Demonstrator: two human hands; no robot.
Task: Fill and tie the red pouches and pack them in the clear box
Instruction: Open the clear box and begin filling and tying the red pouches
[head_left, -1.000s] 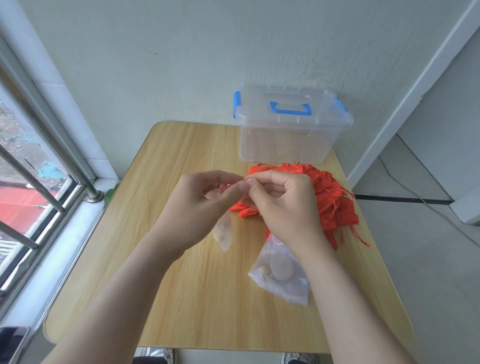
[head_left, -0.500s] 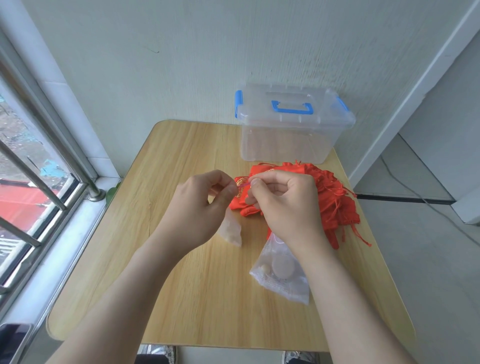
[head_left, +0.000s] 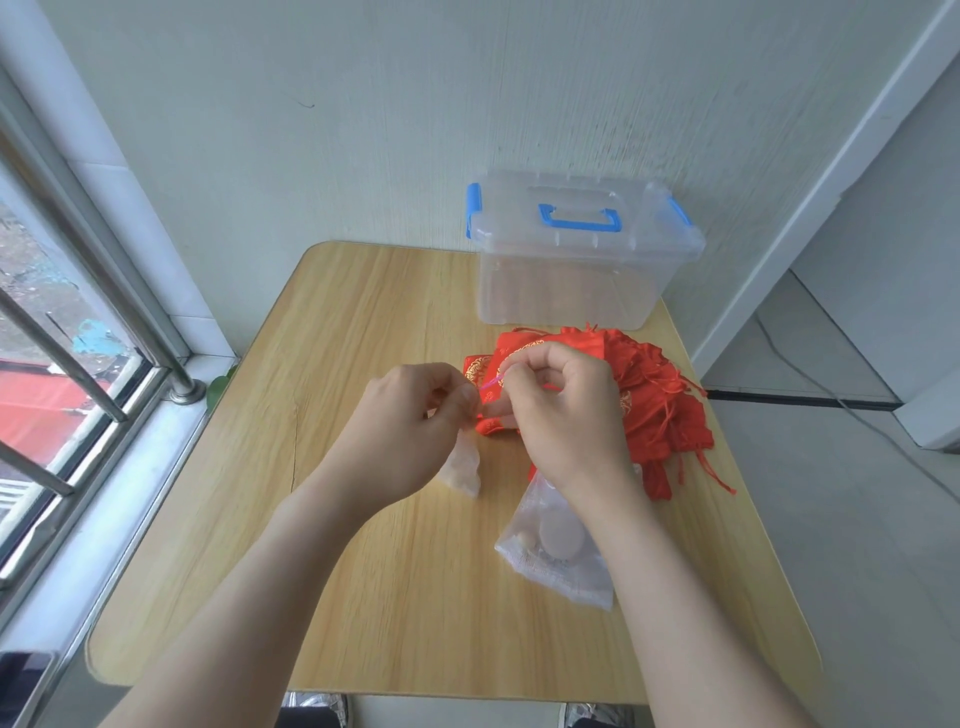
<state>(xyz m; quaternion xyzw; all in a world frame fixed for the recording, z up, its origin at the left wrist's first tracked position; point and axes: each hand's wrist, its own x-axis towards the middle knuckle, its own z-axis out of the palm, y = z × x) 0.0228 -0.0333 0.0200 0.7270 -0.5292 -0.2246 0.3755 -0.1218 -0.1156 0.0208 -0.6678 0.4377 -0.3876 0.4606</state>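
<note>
A heap of red pouches (head_left: 660, 410) with gold print and drawstrings lies at the right of the wooden table (head_left: 363, 312). The clear box (head_left: 576, 280), with its lid on and a blue handle, stands behind the heap against the wall. My left hand (head_left: 410, 431) pinches the top of a small clear packet (head_left: 464, 464) that hangs down to the table. My right hand (head_left: 566, 415), just in front of the heap, pinches a thin pink strip (head_left: 488, 385) that reaches toward my left fingers. A clear bag (head_left: 556, 556) with round pale pieces lies under my right wrist.
A window with metal bars (head_left: 78, 364) and its sill run along the left of the table. The white wall stands just behind the box. The table's right edge drops to the floor, where a cable (head_left: 810, 384) lies. A dark object (head_left: 26, 680) shows at bottom left.
My hands have drawn slightly apart from a tight pinch. The pink strip now shows at my right fingertips, and more of the red pouch behind them is uncovered.
</note>
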